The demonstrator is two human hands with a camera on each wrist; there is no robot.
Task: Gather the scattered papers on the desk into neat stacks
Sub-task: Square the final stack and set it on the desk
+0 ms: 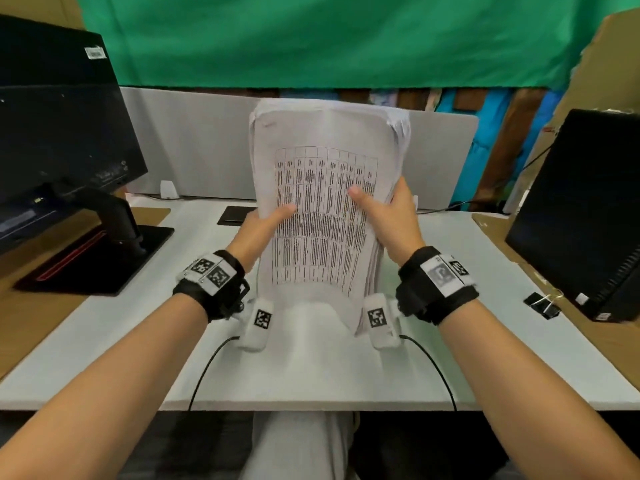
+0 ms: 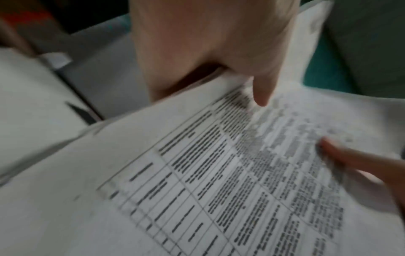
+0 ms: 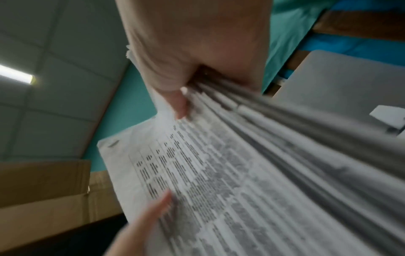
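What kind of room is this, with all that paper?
Probably an office desk. A monitor stands on the left, a black computer on the right, a grey divider runs behind the desk, and both hands hold a stack of printed papers.

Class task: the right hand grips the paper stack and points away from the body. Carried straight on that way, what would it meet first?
Probably the grey divider panel behind the desk. The right hand, gripping the paper stack, points towards it; nothing shows between, though depth is uncertain.

Head looks down — wrists close, sharing papers (image 1: 322, 202)
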